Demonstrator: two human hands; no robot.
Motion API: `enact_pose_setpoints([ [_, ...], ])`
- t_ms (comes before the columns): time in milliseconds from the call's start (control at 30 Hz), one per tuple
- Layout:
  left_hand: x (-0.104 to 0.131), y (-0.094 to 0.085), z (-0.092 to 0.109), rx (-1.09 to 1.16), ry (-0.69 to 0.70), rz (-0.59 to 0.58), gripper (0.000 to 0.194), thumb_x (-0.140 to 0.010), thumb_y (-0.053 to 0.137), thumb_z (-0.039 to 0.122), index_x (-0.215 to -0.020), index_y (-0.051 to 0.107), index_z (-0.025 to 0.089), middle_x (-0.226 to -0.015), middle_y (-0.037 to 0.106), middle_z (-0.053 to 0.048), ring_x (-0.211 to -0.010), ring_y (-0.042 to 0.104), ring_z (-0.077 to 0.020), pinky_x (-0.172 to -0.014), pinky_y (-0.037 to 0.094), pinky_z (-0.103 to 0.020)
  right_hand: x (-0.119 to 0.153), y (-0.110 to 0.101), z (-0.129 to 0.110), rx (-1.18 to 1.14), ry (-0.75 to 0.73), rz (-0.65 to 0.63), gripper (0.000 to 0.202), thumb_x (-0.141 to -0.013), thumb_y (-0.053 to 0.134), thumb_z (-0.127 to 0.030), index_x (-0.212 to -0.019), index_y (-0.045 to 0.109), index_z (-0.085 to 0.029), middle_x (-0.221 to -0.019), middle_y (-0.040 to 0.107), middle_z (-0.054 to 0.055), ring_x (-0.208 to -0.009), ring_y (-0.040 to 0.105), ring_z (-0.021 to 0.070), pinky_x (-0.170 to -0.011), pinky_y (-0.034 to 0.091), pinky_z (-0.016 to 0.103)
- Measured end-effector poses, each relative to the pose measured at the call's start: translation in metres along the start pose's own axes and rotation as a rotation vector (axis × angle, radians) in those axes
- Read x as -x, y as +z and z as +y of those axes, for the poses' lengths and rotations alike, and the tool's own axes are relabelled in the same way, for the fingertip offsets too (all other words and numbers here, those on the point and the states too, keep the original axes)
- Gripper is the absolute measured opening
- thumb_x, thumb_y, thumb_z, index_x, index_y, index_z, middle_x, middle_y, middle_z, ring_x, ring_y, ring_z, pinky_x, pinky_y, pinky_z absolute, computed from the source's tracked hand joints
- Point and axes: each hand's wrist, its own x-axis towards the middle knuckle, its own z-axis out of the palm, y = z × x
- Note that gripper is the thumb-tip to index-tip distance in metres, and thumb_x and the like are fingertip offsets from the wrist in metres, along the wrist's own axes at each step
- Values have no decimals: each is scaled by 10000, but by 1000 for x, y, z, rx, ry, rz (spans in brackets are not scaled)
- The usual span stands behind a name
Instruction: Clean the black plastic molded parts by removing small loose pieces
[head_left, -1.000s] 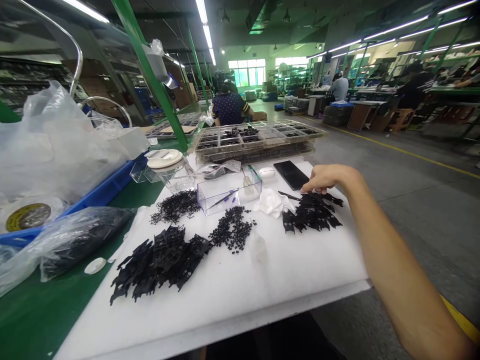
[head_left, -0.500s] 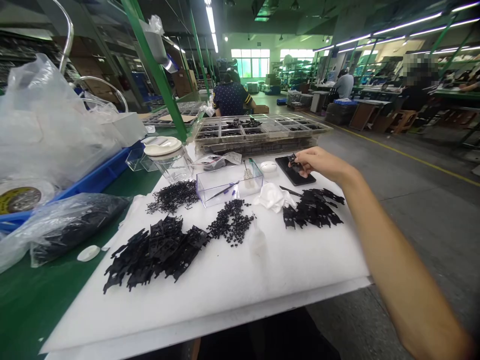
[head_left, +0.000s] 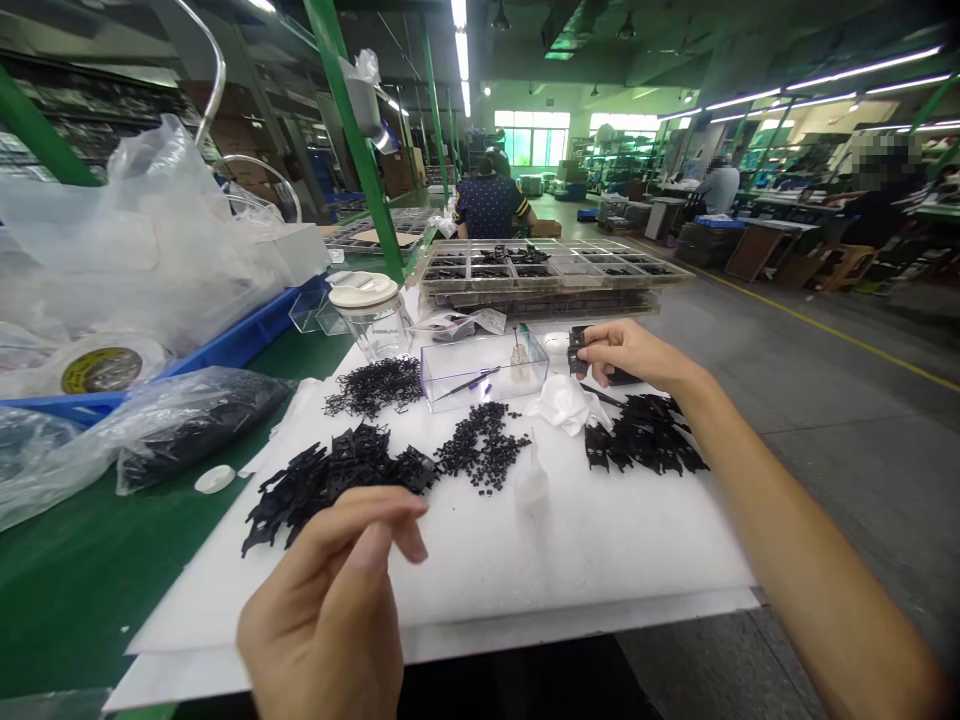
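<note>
My right hand point(head_left: 626, 355) pinches a small black plastic part point(head_left: 577, 350), held upright above the far right of the white foam sheet point(head_left: 465, 590). Behind and below that hand, a dark flat slab point(head_left: 624, 377) is mostly covered. My left hand point(head_left: 337, 600) hovers over the near left of the sheet, fingers loosely bent, thumb apart, with nothing visible in it. Just beyond it lies a pile of flat black plastic parts point(head_left: 337, 465), partly hidden by the hand. A similar pile of black parts point(head_left: 649, 435) spreads below my right wrist.
Tiny black pieces point(head_left: 484, 447) and thin black clips point(head_left: 375, 387) lie in heaps. Nearby are a clear box point(head_left: 457, 385), a translucent dropper bottle point(head_left: 532, 480), crumpled tissue point(head_left: 566, 403) and a lidded jar point(head_left: 373, 310). Compartment trays point(head_left: 555, 275) stand behind; bags fill a blue bin point(head_left: 247, 325).
My left hand has come into view at the lower left. My right hand has lifted the black part off the dark slab and turned it upright. The view has shifted slightly left.
</note>
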Motion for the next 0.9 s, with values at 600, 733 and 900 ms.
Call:
enact_pose_setpoints([
  [600,-8,25,-23,-201,-117,-50,273,-905,765,397,-1153,763,283,-1048,768,-16,-899,677,-169,-848,531,-262,2,99,-42,-168,-243,-349,172,-925,713,-284,-972,792,-139,-868,703,52,-727,552,142,-642,425,270],
  [733,-6,33,-22,-228,-19,-75,205,-921,750,301,-1124,763,276,-985,711,-4,-855,633,-159,-803,505,-268,2,110,-39,-293,-244,-417,152,-880,762,-257,-974,822,-153,-889,751,55,-789,623,163,-695,486,271],
  [900,-5,37,-15,-232,20,-30,48,-902,745,216,-935,767,243,-895,664,6,-797,575,-152,-740,476,-256,4,110,-43,-291,-196,-503,186,-863,788,-321,-944,827,-158,-758,712,31,-646,589,135,-602,481,262],
])
